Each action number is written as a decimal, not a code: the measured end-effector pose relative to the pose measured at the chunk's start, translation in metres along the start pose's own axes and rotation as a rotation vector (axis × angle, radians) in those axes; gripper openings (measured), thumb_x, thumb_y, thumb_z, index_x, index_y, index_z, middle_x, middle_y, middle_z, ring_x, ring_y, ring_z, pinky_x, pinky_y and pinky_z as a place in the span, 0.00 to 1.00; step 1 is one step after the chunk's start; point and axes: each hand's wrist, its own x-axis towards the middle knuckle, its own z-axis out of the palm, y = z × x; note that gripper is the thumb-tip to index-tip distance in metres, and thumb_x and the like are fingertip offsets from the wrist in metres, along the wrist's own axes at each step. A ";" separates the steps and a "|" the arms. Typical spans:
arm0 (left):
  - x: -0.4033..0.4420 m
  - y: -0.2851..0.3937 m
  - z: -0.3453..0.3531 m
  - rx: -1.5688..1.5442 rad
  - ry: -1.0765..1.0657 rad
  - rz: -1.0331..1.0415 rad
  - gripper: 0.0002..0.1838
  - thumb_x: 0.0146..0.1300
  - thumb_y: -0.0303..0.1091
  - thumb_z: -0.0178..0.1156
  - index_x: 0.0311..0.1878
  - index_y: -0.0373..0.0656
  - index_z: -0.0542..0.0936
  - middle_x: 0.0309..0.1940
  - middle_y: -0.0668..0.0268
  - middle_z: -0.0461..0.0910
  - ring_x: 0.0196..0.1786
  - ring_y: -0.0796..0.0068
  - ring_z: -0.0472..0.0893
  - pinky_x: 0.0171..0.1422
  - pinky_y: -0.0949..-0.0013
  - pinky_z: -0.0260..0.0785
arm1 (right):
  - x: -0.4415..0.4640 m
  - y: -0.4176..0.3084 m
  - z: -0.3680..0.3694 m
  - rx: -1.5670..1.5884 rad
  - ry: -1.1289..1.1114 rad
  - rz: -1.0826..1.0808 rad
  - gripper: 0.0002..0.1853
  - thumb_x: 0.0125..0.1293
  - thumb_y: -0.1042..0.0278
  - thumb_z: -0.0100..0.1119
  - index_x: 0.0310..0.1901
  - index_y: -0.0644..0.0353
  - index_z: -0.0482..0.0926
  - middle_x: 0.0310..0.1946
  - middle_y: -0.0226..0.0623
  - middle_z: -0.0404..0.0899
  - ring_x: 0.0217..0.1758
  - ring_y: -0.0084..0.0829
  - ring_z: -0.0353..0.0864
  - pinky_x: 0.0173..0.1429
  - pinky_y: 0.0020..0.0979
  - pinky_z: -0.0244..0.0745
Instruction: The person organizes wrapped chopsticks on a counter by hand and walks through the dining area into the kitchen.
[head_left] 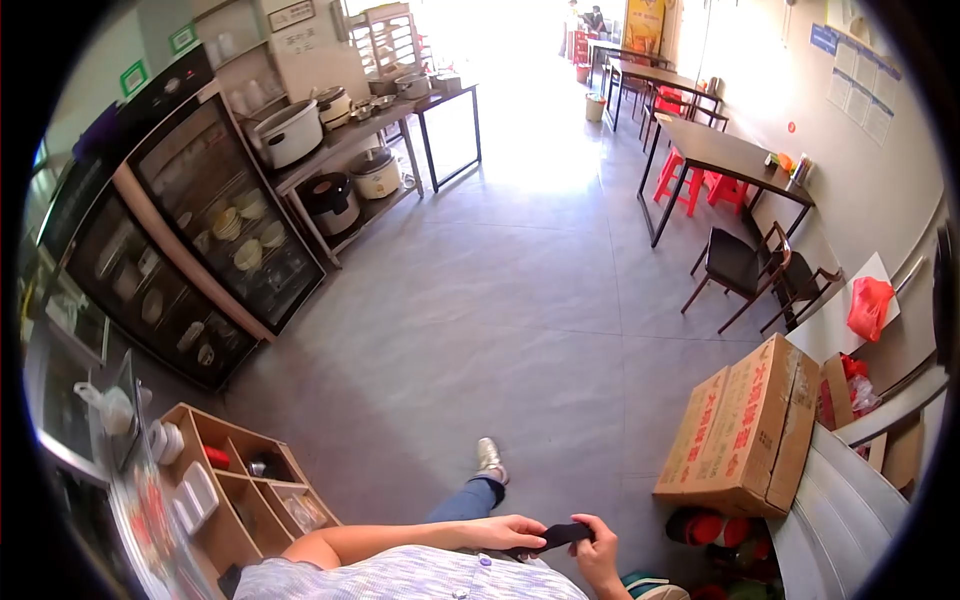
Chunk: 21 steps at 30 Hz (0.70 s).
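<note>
At the bottom of the head view, a black, soft-looking strip [557,537] stretches between my two hands, close in front of my patterned shirt [430,575]. My left hand [508,531] has its fingers closed on the strip's left part. The other end is pinched between the thumb and fingers of my right hand [598,548]. What the strip is exactly, I cannot make out. Below the hands, one shoe [489,458] and a jeans leg [468,502] show on the grey floor.
Cardboard boxes [735,425] stand at right. A wooden shelf unit [235,455] and glass-door cabinets [205,225] line the left, before a metal counter [350,140] with cookers. Tables [730,155], red stools [680,183] and a dark chair [733,262] run along the right wall. People [588,22] are far off.
</note>
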 end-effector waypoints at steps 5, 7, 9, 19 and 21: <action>0.061 0.109 -0.077 0.361 -0.073 -0.089 0.20 0.61 0.49 0.47 0.34 0.38 0.74 0.21 0.75 0.67 0.27 0.85 0.64 0.30 0.77 0.57 | 0.105 -0.042 -0.017 0.031 0.348 -0.248 0.18 0.46 0.89 0.37 0.38 0.64 0.71 0.30 0.34 0.68 0.36 0.24 0.69 0.42 0.20 0.64; 0.076 0.165 -0.095 0.534 -0.074 -0.176 0.22 0.61 0.50 0.46 0.35 0.37 0.74 0.21 0.73 0.68 0.27 0.83 0.65 0.33 0.76 0.58 | 0.142 -0.056 -0.034 -0.077 0.425 -0.361 0.17 0.47 0.88 0.38 0.38 0.63 0.70 0.28 0.32 0.67 0.31 0.23 0.70 0.38 0.20 0.66; 0.096 0.196 -0.110 0.581 -0.105 -0.189 0.22 0.61 0.50 0.46 0.36 0.37 0.74 0.22 0.72 0.69 0.28 0.82 0.66 0.34 0.75 0.60 | 0.168 -0.059 -0.050 0.057 0.386 -0.221 0.17 0.46 0.88 0.38 0.38 0.63 0.70 0.26 0.31 0.67 0.28 0.22 0.69 0.32 0.21 0.67; 0.295 0.359 -0.217 0.304 -0.220 -0.205 0.19 0.61 0.46 0.46 0.42 0.39 0.73 0.31 0.72 0.71 0.36 0.84 0.66 0.43 0.77 0.58 | 0.361 -0.045 -0.176 -0.851 0.189 -0.525 0.12 0.46 0.74 0.54 0.36 0.57 0.75 0.25 0.39 0.70 0.22 0.38 0.72 0.24 0.33 0.67; 0.320 0.415 -0.214 0.314 -0.130 -0.241 0.20 0.61 0.42 0.47 0.48 0.37 0.71 0.39 0.69 0.72 0.42 0.83 0.66 0.49 0.77 0.58 | 0.405 -0.049 -0.214 -0.854 0.033 -0.585 0.09 0.47 0.76 0.52 0.34 0.61 0.74 0.24 0.36 0.70 0.21 0.29 0.73 0.23 0.27 0.70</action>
